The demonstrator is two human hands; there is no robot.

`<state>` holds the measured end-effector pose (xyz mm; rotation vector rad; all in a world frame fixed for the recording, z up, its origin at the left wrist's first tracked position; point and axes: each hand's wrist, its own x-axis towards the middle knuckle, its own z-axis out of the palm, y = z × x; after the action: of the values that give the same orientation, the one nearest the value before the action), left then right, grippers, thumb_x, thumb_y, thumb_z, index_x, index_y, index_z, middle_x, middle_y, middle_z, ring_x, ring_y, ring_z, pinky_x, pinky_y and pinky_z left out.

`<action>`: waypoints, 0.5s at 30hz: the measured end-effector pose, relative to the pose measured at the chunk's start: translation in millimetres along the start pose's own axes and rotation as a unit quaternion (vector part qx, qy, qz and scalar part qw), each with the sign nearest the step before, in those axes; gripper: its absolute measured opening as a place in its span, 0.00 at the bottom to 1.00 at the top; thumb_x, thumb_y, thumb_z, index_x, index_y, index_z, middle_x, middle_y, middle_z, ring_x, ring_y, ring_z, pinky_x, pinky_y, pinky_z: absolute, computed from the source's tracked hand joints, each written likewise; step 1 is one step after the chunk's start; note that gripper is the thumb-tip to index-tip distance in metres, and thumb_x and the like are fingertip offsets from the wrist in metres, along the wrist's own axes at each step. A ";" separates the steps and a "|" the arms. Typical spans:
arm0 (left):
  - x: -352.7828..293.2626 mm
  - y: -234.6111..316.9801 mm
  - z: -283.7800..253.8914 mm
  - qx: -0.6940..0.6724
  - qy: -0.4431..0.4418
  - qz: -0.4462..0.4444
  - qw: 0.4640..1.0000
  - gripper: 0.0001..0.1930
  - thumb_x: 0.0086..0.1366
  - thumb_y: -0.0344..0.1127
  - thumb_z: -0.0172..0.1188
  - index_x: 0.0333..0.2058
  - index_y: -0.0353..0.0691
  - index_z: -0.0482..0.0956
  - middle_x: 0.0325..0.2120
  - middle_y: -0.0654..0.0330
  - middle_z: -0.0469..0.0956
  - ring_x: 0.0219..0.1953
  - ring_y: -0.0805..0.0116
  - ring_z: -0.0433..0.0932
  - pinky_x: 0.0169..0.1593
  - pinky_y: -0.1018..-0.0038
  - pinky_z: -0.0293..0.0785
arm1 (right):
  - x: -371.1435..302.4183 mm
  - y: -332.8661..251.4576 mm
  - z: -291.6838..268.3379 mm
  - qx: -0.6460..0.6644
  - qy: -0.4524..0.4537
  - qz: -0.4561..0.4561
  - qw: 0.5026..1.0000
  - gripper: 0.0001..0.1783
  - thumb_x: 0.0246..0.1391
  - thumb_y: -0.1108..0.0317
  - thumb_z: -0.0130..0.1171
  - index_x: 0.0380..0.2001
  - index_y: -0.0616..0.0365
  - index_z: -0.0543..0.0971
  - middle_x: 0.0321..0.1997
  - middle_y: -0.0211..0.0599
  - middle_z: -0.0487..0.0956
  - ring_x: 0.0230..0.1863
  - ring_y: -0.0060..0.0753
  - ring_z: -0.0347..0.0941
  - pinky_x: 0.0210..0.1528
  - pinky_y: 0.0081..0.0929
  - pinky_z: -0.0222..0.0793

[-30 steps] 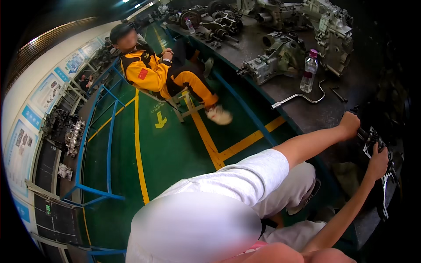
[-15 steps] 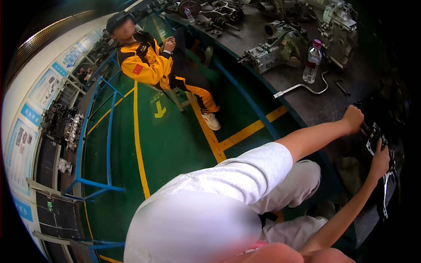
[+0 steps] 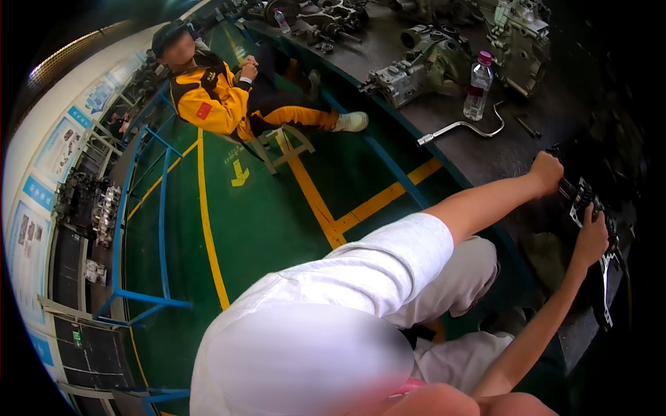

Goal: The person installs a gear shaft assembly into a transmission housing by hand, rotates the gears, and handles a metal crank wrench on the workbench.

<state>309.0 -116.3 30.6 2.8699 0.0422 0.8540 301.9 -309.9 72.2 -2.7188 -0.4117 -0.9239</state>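
Note:
At the right of the head view, both my arms reach over a workbench to a dark gear shaft assembly [image 3: 581,197] with ribbed, toothed parts. My left hand [image 3: 547,171] is closed round its far-left end. Lower and nearer, my right hand [image 3: 592,237] grips its side, one finger stretched up along it. Its other fingertips are hidden behind the part. Below and beside the right hand, a bright, jagged-edged metal casing [image 3: 607,291] shows; dark shadow hides much of it.
A speed-handle wrench [image 3: 461,127], a small bolt-like tool [image 3: 528,125] and a pink-capped water bottle [image 3: 479,87] are on the dark bench [image 3: 444,114]. Gearbox housings [image 3: 427,66] stand behind. Across the green floor [image 3: 263,229], a person in a yellow-black jacket [image 3: 215,100] sits on a stool.
The whole view has shifted slightly, so things appear farther left and up. Both hands keep their hold on the assembly. The seated person's leg has swung outward, foot raised toward the bench.

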 end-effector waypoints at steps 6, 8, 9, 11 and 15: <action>-0.4 2.2 -5.8 -0.011 -0.012 -0.008 1.000 0.07 0.45 0.38 0.60 0.20 0.44 0.82 0.23 0.54 0.80 0.30 0.59 0.81 0.32 0.67 0.73 | 0.9 4.6 -0.5 -0.055 0.031 -0.043 0.997 0.24 0.57 0.45 0.43 0.27 0.56 0.75 0.25 0.49 0.77 0.30 0.54 0.74 0.32 0.48 0.66; -3.6 1.6 -7.7 -0.009 -0.009 -0.007 1.000 0.06 0.44 0.37 0.60 0.20 0.43 0.82 0.23 0.54 0.80 0.29 0.59 0.80 0.32 0.67 0.73 | -3.4 -5.3 0.6 -0.041 0.063 -0.035 0.997 0.24 0.57 0.46 0.45 0.27 0.57 0.76 0.25 0.48 0.77 0.30 0.53 0.74 0.33 0.48 0.66; -2.0 4.3 -8.5 -0.011 -0.008 -0.005 1.000 0.06 0.44 0.37 0.60 0.20 0.43 0.82 0.23 0.54 0.80 0.29 0.59 0.80 0.32 0.67 0.73 | -3.5 -3.7 -4.4 -0.030 0.047 -0.021 0.998 0.24 0.57 0.46 0.45 0.27 0.57 0.76 0.26 0.48 0.78 0.31 0.53 0.74 0.34 0.47 0.66; -3.5 3.3 -10.0 -0.015 0.001 0.001 1.000 0.06 0.44 0.36 0.59 0.20 0.43 0.82 0.23 0.54 0.80 0.29 0.59 0.80 0.33 0.67 0.73 | -4.9 -9.5 -14.2 -0.016 0.028 -0.007 0.999 0.24 0.56 0.46 0.45 0.28 0.58 0.76 0.27 0.48 0.78 0.32 0.52 0.74 0.35 0.46 0.66; -3.8 4.3 -10.0 -0.022 0.002 -0.002 1.000 0.06 0.43 0.36 0.59 0.20 0.43 0.82 0.23 0.54 0.80 0.29 0.58 0.80 0.33 0.66 0.73 | -5.3 -10.4 -12.6 -0.015 0.022 0.005 1.000 0.25 0.56 0.46 0.45 0.29 0.59 0.77 0.28 0.49 0.78 0.36 0.51 0.74 0.37 0.44 0.66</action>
<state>300.3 -119.5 37.4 2.8255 0.0300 0.8498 287.4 -305.2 80.1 -2.7196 -0.3768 -0.9935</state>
